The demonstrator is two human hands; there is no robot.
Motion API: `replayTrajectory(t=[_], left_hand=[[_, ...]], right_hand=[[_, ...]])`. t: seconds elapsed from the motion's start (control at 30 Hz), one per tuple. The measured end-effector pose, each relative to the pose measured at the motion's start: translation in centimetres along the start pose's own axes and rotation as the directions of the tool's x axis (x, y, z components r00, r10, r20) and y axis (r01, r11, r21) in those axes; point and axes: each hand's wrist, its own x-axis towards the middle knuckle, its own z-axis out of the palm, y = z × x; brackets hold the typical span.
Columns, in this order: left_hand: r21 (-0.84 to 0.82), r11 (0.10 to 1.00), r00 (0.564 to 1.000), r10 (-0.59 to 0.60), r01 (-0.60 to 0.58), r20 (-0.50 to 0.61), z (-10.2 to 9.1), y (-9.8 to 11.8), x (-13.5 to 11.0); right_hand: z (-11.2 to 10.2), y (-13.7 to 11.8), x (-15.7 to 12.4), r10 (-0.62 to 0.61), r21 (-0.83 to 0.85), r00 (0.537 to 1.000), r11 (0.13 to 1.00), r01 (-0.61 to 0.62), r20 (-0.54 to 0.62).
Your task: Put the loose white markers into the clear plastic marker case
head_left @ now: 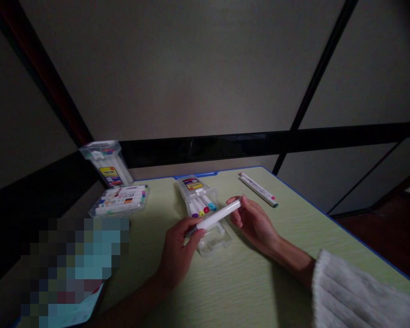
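Note:
A white marker [220, 215] is held slantwise above the table between my two hands. My left hand [181, 250] pinches its lower left end between thumb and fingers. At the upper right end, my right hand [254, 223] grips with thumb and fingertips, its other fingers curled beneath. Just behind the marker lies a clear plastic marker case [196, 189] with a yellow, red and blue label. Its lid [213, 248] hangs open toward me, and purple, yellow, red and blue marker ends [207, 209] show at the mouth.
Two markers [258, 189] lie side by side at the right on the pale green table [253, 291]. At the left, a clear case [111, 168] of markers stands upright behind a flat case [121, 200] of markers. A pixelated screen [85, 273] occupies the front left. A wall rises behind.

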Motion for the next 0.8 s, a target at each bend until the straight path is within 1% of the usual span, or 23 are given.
replayTrajectory(t=[0.2, 0.33, 0.57, 0.8], left_hand=[[-0.013, 0.997, 0.997, 0.076, -0.077, -0.029, 0.17, -0.19, 0.02], [0.01, 0.996, 0.995, 0.088, -0.088, -0.04, 0.19, -0.16, 0.08], [-0.018, 1.0, 1.0, 0.01, -0.01, -0.03, 0.13, -0.27, -0.01], [-0.016, 0.998, 0.998, -0.059, 0.059, 0.033, 0.05, -0.17, 0.0]], right_hand=[[-0.31, 0.14, 0.12, 0.025, 0.006, 1.0, 1.0, -0.025, -0.009], [-0.21, 0.07, 0.03, 0.013, -0.008, 1.0, 1.0, -0.013, -0.014], [-0.17, 0.17, 0.07, 0.001, -0.029, 1.0, 1.0, -0.002, -0.029], [-0.21, 0.14, 0.01, -0.005, -0.021, 1.0, 1.0, 0.004, -0.016]])
